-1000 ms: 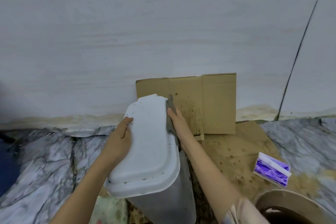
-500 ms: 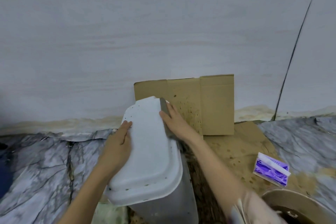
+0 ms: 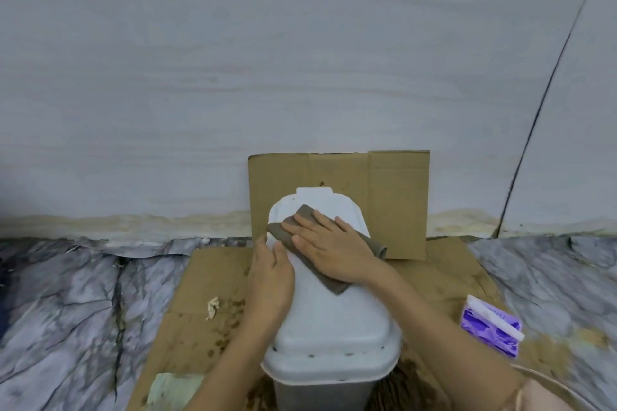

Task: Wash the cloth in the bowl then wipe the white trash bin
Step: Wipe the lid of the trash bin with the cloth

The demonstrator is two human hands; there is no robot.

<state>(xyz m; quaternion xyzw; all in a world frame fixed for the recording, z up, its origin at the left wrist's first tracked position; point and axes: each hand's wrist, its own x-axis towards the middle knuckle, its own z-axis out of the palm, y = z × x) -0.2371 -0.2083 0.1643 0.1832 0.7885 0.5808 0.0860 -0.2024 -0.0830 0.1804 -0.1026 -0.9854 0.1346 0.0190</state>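
The white trash bin (image 3: 334, 324) stands upright on stained cardboard, its lid facing me. A grey-brown cloth (image 3: 329, 282) lies flat on the far half of the lid. My right hand (image 3: 330, 248) presses down on the cloth with fingers spread. My left hand (image 3: 272, 280) grips the lid's left edge, thumb on top. The rim of the bowl (image 3: 547, 380) shows at the bottom right corner, mostly hidden behind my right arm.
Cardboard (image 3: 200, 307) covers the floor under the bin, and another sheet (image 3: 397, 197) leans on the wall behind it. A purple packet (image 3: 490, 327) lies at the right. A crumpled scrap (image 3: 213, 305) and a pale paper (image 3: 173, 389) lie at the left. Marble floor surrounds.
The bin went from tilted left to upright and centred. My right hand moved with the cloth from the lid's right edge onto its top. My left hand stayed on the left edge.
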